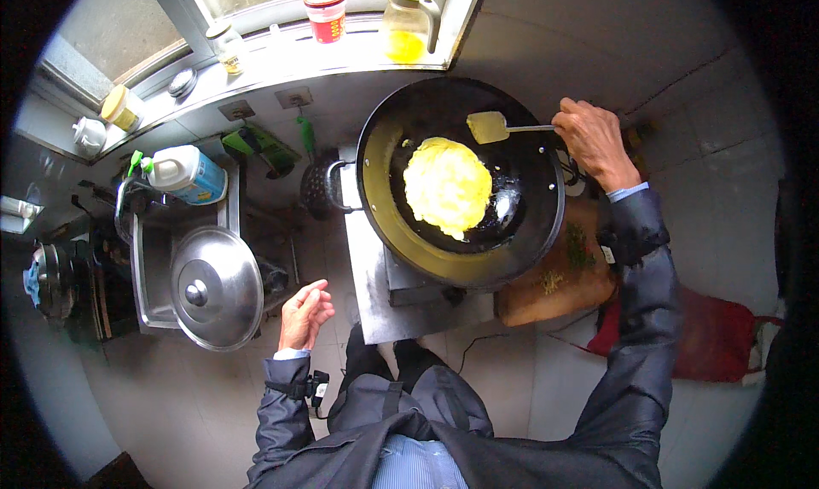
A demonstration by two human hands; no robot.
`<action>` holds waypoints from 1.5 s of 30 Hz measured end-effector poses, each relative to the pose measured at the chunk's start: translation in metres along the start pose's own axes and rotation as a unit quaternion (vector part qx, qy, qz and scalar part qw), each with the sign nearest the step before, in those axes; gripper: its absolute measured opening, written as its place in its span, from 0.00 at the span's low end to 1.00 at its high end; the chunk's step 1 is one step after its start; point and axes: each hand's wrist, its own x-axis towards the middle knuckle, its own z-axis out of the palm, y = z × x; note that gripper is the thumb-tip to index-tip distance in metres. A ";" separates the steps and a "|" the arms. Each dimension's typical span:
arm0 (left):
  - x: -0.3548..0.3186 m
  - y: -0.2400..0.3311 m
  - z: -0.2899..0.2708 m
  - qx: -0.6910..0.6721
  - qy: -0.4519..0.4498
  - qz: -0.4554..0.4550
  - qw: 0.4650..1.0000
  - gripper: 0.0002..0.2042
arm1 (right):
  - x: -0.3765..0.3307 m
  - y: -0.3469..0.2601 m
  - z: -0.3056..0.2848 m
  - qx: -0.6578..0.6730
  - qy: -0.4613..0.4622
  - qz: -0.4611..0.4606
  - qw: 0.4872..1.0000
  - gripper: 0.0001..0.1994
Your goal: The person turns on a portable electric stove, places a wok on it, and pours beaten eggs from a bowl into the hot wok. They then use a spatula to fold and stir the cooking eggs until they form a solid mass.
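A large black wok (461, 266) sits on the stove, and a round yellow omelette (447, 185) lies in it, left of the middle. My right hand (590, 139) is closed around the handle of a spatula (488, 127) at the wok's right rim. The spatula's flat blade hangs over the upper right of the wok, apart from the omelette. Low on the left, my left hand (305, 315) hovers with nothing in it, its fingers held loosely and partly apart. It is nearest to the metal lid (218, 288).
The lid rests on a steel sink (153, 293). A white jug with a blue label (188, 175) stands behind it. Right of the stove, chopped greens lie on a wooden cutting board (529, 298). Jars and an oil pitcher (408, 28) line the windowsill.
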 end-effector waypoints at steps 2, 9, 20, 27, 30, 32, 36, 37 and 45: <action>0.000 0.000 -0.001 -0.002 0.002 -0.001 1.000 0.18 | 0.009 -0.004 0.003 0.009 -0.002 -0.009 1.000 0.05; 0.000 0.001 -0.005 -0.003 0.011 -0.005 1.000 0.19 | 0.047 -0.038 0.004 0.030 0.027 -0.085 0.996 0.07; 0.001 0.001 -0.007 -0.018 0.010 -0.008 1.000 0.19 | 0.028 -0.056 -0.027 0.061 0.122 -0.136 0.981 0.06; 0.003 0.000 -0.004 -0.013 0.006 -0.015 1.000 0.19 | -0.042 -0.070 -0.051 0.143 0.040 -0.100 0.984 0.05; 0.004 0.000 -0.001 -0.006 -0.002 -0.022 1.000 0.19 | -0.057 -0.076 -0.051 0.170 0.007 -0.078 0.982 0.04; 0.004 0.000 0.001 -0.001 -0.006 -0.025 1.000 0.18 | -0.063 -0.079 -0.047 0.176 -0.012 -0.060 0.983 0.04; 0.002 -0.001 0.005 0.000 -0.008 -0.028 1.000 0.18 | -0.069 -0.072 -0.035 0.189 -0.013 -0.051 0.980 0.05; 0.002 -0.002 0.005 -0.003 -0.009 -0.027 1.000 0.18 | -0.070 -0.067 -0.032 0.191 -0.009 -0.053 0.980 0.05; -0.002 -0.004 0.008 0.002 -0.003 -0.034 0.999 0.18 | -0.054 -0.025 -0.022 0.127 -0.024 -0.040 0.991 0.04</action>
